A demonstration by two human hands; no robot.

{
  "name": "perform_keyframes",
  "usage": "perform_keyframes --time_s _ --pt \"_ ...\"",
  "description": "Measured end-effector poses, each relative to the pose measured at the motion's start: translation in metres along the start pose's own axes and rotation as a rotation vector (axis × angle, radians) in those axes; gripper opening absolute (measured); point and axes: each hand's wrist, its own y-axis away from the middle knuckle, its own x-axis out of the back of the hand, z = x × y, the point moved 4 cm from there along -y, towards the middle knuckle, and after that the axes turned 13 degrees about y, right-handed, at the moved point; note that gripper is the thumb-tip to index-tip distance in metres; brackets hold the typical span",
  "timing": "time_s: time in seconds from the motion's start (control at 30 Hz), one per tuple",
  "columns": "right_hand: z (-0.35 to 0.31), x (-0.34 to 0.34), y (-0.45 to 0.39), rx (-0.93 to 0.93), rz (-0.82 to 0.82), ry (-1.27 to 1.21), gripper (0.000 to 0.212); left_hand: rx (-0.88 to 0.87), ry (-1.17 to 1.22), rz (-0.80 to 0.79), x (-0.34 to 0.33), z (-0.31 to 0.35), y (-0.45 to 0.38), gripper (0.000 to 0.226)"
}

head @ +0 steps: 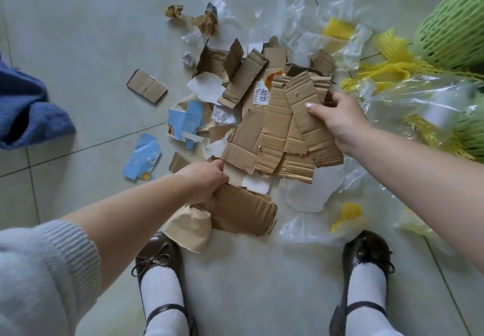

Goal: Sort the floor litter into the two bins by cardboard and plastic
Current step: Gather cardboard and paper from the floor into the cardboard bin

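Fingers of the right hand (337,120) curl under a fanned stack of corrugated cardboard strips (285,131), thumb pressed on top, likely so several pieces lift together. Her left hand (207,182) grips the edge of a folded cardboard slab (243,211) near her shoes; its fingertips are hidden beneath. Clear plastic film (309,29) and yellow foam netting (390,44) lie spread to the right. Only a green mesh bin (453,26) shows, cut off at the corner; a second bin isn't visible.
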Motion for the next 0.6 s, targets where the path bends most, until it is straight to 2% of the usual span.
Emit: perform_keyframes --time_s 0.13,0.23,0.37,0.5,0.6 --pt "-0.008 0.019 0.009 -0.009 -0.006 -0.117 0.014 0.029 0.283 0.047 0.029 0.000 0.022 0.025" --pt "-0.019 0.055 0.017 -0.012 0.066 -0.254 0.006 0.064 0.492 0.153 0.066 -0.004 0.042 0.013" --pt "-0.035 0.123 0.028 -0.003 0.236 -0.434 0.006 0.057 0.689 0.397 0.131 0.013 0.055 0.015" --pt "-0.045 0.187 0.036 -0.006 0.358 -0.573 0.001 -0.030 1.092 0.594 0.198 0.059 0.048 0.041" --pt "-0.054 0.231 0.040 -0.008 0.429 -0.618 0.007 -0.116 1.365 0.725 0.240 0.109 0.028 0.031"
